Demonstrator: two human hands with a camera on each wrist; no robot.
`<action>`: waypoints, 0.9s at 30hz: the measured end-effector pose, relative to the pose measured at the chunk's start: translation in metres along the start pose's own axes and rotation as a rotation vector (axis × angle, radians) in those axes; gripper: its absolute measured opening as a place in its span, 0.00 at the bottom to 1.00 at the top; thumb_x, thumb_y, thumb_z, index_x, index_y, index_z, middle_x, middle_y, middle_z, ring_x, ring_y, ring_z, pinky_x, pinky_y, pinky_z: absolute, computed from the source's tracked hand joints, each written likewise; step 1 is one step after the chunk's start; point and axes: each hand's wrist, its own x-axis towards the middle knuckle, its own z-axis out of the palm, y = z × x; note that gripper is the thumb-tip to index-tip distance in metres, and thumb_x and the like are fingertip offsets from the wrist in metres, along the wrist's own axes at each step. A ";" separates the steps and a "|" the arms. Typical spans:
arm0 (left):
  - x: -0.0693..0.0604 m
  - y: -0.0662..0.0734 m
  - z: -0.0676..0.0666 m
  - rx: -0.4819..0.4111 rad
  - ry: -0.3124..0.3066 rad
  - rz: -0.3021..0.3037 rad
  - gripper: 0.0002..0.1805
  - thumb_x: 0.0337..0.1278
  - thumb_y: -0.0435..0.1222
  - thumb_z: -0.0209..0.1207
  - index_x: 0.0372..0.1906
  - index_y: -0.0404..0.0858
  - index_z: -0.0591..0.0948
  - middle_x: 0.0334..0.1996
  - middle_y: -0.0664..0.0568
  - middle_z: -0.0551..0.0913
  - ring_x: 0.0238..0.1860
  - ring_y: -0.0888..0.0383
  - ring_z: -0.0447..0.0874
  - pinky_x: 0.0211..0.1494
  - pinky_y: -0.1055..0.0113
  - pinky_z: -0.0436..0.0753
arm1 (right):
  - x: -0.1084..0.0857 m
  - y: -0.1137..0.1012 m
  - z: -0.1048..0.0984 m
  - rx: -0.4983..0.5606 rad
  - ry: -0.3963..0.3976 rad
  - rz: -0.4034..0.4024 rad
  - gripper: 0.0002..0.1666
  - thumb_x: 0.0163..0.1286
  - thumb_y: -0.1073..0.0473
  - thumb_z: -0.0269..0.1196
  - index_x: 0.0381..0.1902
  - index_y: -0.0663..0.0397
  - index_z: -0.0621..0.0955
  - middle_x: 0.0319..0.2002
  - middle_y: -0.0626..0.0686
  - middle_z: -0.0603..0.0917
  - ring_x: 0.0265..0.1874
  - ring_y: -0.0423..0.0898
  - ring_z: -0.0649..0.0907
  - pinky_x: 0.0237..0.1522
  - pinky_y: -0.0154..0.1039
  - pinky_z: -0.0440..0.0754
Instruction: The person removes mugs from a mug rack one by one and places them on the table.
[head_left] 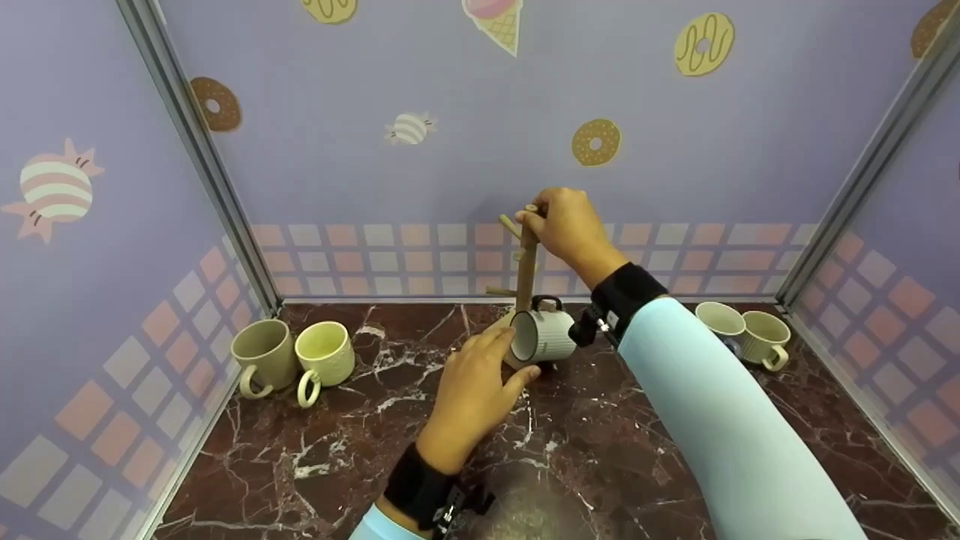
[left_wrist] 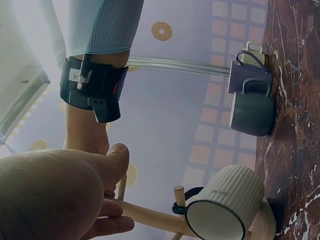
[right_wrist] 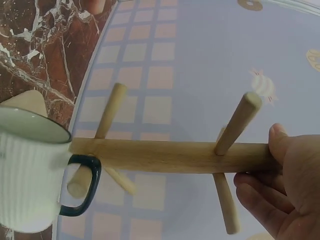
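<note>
A wooden mug tree (head_left: 526,276) with several pegs stands upright near the back wall. My right hand (head_left: 571,231) grips the top of its post between thumb and fingers. Low on the tree, a white ribbed mug (head_left: 553,336) with a dark rim hangs sideways, its dark green handle (right_wrist: 95,187) looped over a peg. My left hand (head_left: 472,382) is beside the mug's mouth, fingers extended; in the left wrist view a gap shows between that hand and the mug. The tree's base is partly hidden behind the mug and left hand.
At left stand a grey-beige mug (head_left: 264,354) and a pale yellow-green mug (head_left: 325,352). To the right are a white-lined mug (head_left: 720,318) and an olive mug (head_left: 765,339). The left wrist view also shows a dark green mug (left_wrist: 254,112). Patterned walls enclose the marbled tabletop (head_left: 360,457).
</note>
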 end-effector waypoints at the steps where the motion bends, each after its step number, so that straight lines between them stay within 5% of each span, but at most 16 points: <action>1: -0.001 -0.001 0.000 -0.003 0.003 -0.001 0.41 0.77 0.60 0.68 0.82 0.40 0.78 0.84 0.46 0.77 0.82 0.38 0.77 0.84 0.30 0.75 | 0.000 -0.001 0.001 -0.002 0.002 0.008 0.19 0.83 0.49 0.73 0.54 0.61 0.92 0.45 0.60 0.96 0.39 0.52 0.96 0.42 0.46 0.95; 13: -0.001 -0.006 -0.003 -0.020 0.013 -0.021 0.40 0.77 0.57 0.69 0.81 0.39 0.79 0.81 0.44 0.80 0.82 0.37 0.77 0.87 0.33 0.73 | 0.001 -0.007 0.015 -0.067 0.109 0.048 0.24 0.81 0.43 0.74 0.48 0.62 0.90 0.42 0.61 0.96 0.38 0.55 0.94 0.40 0.48 0.92; 21: -0.001 -0.007 -0.001 -0.010 0.014 -0.021 0.38 0.77 0.56 0.70 0.81 0.40 0.79 0.78 0.42 0.82 0.80 0.38 0.79 0.86 0.34 0.75 | -0.001 -0.007 0.016 -0.058 0.112 0.064 0.25 0.81 0.42 0.74 0.50 0.62 0.89 0.44 0.61 0.95 0.40 0.56 0.93 0.42 0.49 0.91; 27: 0.000 -0.008 -0.001 0.007 0.070 -0.001 0.34 0.77 0.55 0.70 0.76 0.39 0.84 0.73 0.43 0.87 0.75 0.39 0.84 0.82 0.35 0.80 | -0.006 -0.003 0.009 -0.028 0.117 0.036 0.23 0.83 0.46 0.73 0.54 0.63 0.91 0.47 0.62 0.95 0.44 0.57 0.94 0.48 0.52 0.94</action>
